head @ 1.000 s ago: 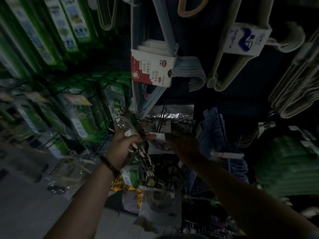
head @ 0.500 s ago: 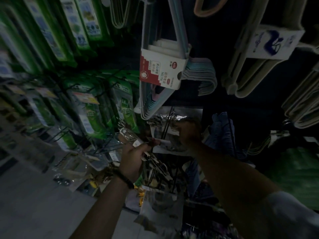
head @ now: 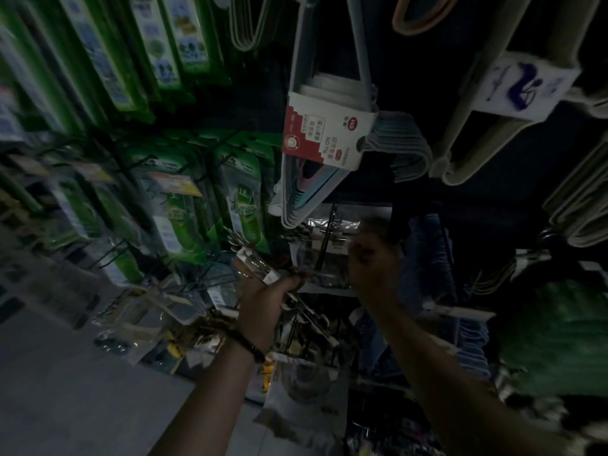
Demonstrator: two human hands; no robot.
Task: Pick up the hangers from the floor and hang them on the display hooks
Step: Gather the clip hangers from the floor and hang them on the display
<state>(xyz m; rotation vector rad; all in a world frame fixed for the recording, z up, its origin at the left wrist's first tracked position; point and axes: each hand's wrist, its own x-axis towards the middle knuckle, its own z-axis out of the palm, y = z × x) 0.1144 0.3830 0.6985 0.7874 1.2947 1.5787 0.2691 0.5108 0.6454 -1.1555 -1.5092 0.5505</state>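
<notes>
A dim shop aisle: a display wall crowded with hooks fills the frame above a grey floor (head: 65,390) at lower left. Green packets (head: 243,205) hang across the left, a pastel hanger bundle (head: 325,133) with a red-and-white card hangs at upper centre, and beige hangers (head: 477,126) hang at upper right.

At centre, the left hand (head: 266,304) has its fingers curled tight around a pack of metal clip hangers (head: 258,263). The pack juts up and left of the fist and trails down to the right below it. So the task's thing is off the floor and in hand, just below and left of the dark display hook (head: 327,238), where silver packets (head: 325,225) already hang.

A second ago the right hand (head: 371,261) was level with the left, close beside the pack. It has since lifted to the silver packets and the hook and sits just right of them. It is dark and smeared by motion, so I cannot tell whether its fingers are spread or pinching anything. The left hand has stayed low, clamped on the pack.

This looks like preparation. The right hand is probably steadying or clearing the hook so the pack can be threaded on. The hang itself is not yet done.
</notes>
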